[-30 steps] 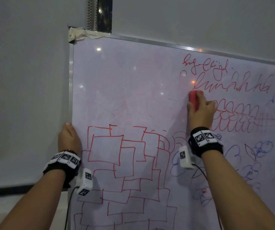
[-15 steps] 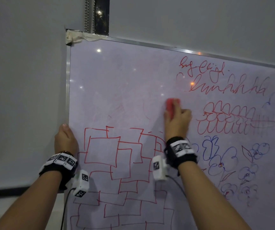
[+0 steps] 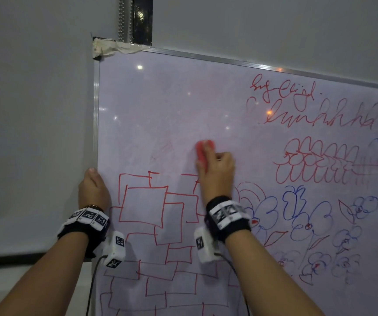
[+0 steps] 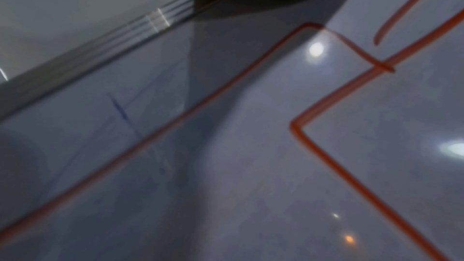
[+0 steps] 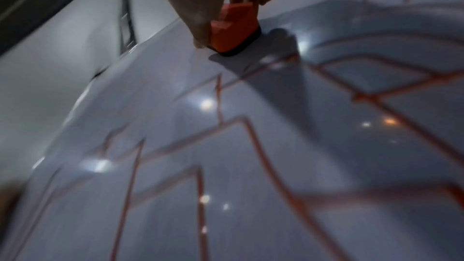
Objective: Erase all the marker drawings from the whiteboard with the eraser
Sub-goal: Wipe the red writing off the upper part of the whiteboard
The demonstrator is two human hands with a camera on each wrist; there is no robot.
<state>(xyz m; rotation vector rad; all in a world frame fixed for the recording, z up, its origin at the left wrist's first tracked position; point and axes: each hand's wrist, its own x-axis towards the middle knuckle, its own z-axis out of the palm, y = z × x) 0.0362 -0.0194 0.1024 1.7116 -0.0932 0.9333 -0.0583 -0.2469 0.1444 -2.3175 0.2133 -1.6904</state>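
So, progress check: I've got the red eraser [image 3: 203, 153] pinched in my right hand [image 3: 216, 172], fingers curled round it, its dark felt face flat against the whiteboard [image 3: 160, 106] roughly mid-height, just above the top edge of the red boxes [image 3: 154, 215]. My left hand [image 3: 93, 190] is on the board's left frame, apparently steadying it; the fingers go round behind the edge so I honestly can't tell whether they're gripping or just lying flat. As for how far along I am, I'd say not even halfway. The upper-left patch looks wiped, only faint pinkish smears there. Still to go: that whole stack of red boxes down the lower left, the red scribbled writing [image 3: 315, 108] top right, the red loops [image 3: 320, 165] under it, and all the blue flowers [image 3: 308, 215] lower right. Plenty of scrubbing left, I reckon.
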